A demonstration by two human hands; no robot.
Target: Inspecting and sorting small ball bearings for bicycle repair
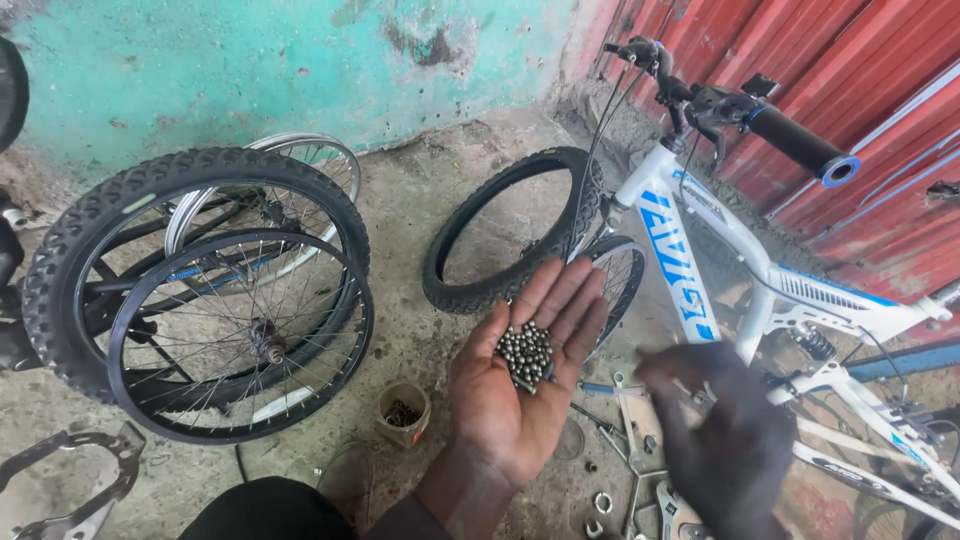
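Note:
My left hand [520,385] lies palm up in the middle of the view, cupping a heap of small steel bearing balls [525,353] in the palm with the fingers stretched out. My right hand [722,440] hovers lower right of it, back toward me and blurred by motion, a short way from the balls and not touching them. I cannot see whether it holds anything. Beneath the hands, spanners and small metal parts [640,445] lie on the concrete floor.
A white bicycle frame [700,250] with a black handlebar grip [800,140] leans at the right against red corrugated sheeting. A loose black tyre [500,290] lies behind my left hand. Spoked wheels [240,335] are stacked at the left. A small pot of bits [403,412] stands near my wrist.

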